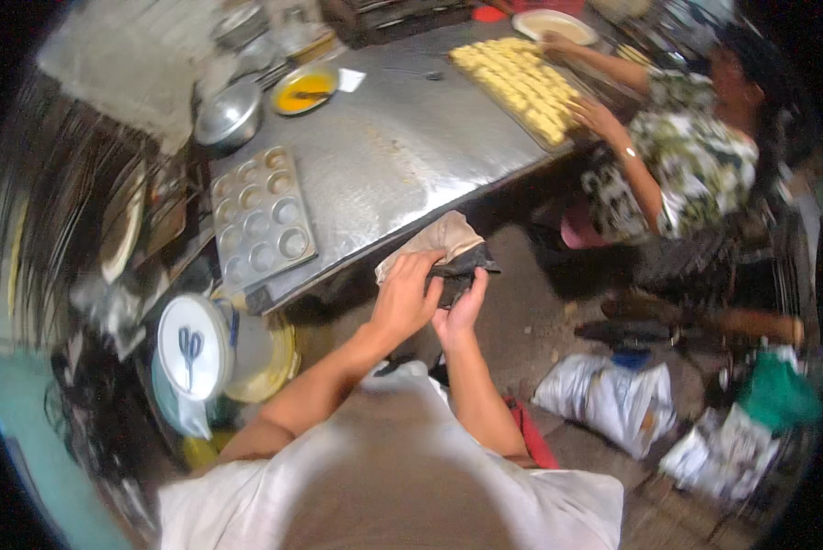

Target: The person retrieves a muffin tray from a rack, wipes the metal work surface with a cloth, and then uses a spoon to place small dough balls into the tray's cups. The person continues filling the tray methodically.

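Observation:
My left hand (pixel 406 292) and my right hand (pixel 463 301) are close together in front of my body, just off the near edge of a metal worktable (pixel 356 172). Between them they hold a folded beige and dark cloth (pixel 433 237). The left fingers lie across its beige side, while the right fingers grip the dark part from the right. Whether anything is wrapped inside the cloth cannot be seen. On the table's left end sits a metal muffin tin (pixel 254 218) with several cups, apparently unfilled.
Another person at the right touches a tray of pale yellow dough pieces (pixel 518 86). A bowl of orange-yellow liquid (pixel 306 91) and a metal pot (pixel 229 113) stand at the back left. Scissors (pixel 190 354) lie on a white lid (pixel 208 316). Plastic sacks (pixel 607 399) rest on the floor.

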### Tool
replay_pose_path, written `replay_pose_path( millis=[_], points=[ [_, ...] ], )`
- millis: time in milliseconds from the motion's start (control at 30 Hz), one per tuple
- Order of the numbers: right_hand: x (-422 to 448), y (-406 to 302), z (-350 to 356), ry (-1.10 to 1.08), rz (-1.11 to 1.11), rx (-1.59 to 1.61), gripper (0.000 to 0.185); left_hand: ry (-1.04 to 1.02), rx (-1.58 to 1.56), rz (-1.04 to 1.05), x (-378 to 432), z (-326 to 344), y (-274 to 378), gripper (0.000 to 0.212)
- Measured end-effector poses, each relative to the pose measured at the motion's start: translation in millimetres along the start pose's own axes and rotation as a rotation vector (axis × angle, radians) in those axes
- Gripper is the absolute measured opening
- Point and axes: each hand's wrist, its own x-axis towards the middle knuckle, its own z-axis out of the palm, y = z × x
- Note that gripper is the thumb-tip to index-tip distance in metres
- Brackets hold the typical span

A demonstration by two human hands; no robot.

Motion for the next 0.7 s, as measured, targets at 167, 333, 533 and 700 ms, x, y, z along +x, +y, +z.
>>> replay_pose_path(
  millis=[167, 333, 533, 700],
  points=[
    [20.7, -17.3, 28.0, -0.07, 0.27, -0.135, 0.04, -0.104, 0.235, -0.041, 22.6, 15.4, -2.0, 0.042],
    [80.7, -26.6, 40.3, -0.036, 0.352, -0.355, 0.041, -0.189, 0.08, 0.063, 29.0, -2.4, -6.4, 0.045],
    [146.0, -37.2, 79.3, 0.062, 0.214, -0.436, 0.062, 0.077, 0.193, -0.27, 60.5, -63.3, -100.3, 0.042],
    [199.3, -63.6, 57.7, 0.014, 0.168, -0.45, 0.066, -0.013, 0.579, -0.525, 88.4, -116.2, -207.7, 0.074]
  ],
)
